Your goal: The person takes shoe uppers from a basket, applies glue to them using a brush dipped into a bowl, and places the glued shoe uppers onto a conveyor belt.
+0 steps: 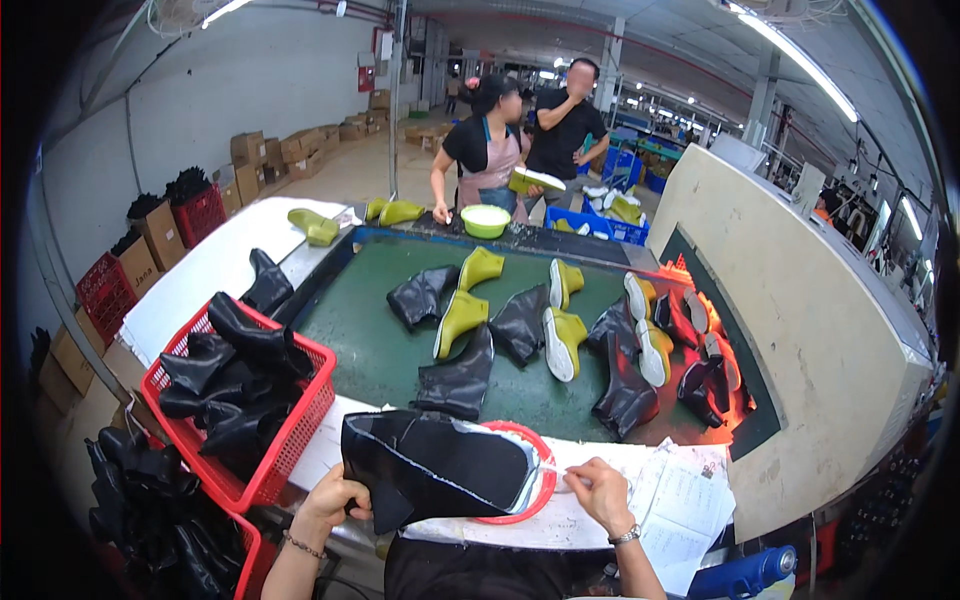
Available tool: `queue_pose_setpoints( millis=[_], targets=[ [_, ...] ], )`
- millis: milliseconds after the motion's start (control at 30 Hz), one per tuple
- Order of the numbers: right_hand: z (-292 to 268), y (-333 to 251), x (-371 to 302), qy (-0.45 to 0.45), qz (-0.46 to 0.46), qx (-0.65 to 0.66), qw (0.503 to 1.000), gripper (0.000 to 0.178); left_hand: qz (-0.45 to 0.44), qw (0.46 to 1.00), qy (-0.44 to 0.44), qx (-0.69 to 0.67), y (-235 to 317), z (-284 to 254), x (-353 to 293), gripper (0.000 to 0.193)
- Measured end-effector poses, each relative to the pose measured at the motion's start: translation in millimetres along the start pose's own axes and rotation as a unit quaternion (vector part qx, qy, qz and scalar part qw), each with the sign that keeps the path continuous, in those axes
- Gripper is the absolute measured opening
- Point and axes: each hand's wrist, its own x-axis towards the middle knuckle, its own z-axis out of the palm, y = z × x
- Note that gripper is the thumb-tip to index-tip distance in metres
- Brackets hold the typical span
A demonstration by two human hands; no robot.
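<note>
My left hand (pixel 338 495) is closed on the heel side of a black boot upper (pixel 430 465), which lies on its side in front of me. A pale seam line runs along the upper, and its right-hand edge is coated white. In my right hand (pixel 598 490) the fingers pinch a thin white brush (pixel 552 468), whose tip meets that white edge. Partly hidden under the upper is a red bowl (pixel 549 490) on the white worktop (pixel 455 530).
Beyond lies a green conveyor belt (pixel 345 310) bearing black uppers and yellow-green shoe lasts, under an orange-glowing machine (pixel 800 280) at right. A red basket (pixel 315 420) of black uppers stands left. Papers (pixel 685 505) and a blue bottle (pixel 745 572) are lower right. Two people stand behind the belt.
</note>
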Motion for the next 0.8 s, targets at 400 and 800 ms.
queue_pose_setpoints(
  millis=[400, 800],
  targets=[
    [-64.3, -56.2, 47.7, 0.11, -0.173, 0.275, 0.94, 0.022, -0.003, 0.991, 0.012, 0.131, 12.1, 45.7, -3.6, 0.038],
    [-73.4, -73.3, 52.7, 0.085, -0.228, 0.232, 0.942, 0.012, -0.027, 0.991, -0.027, 0.125, 6.4, 57.7, -14.2, 0.04]
  ],
)
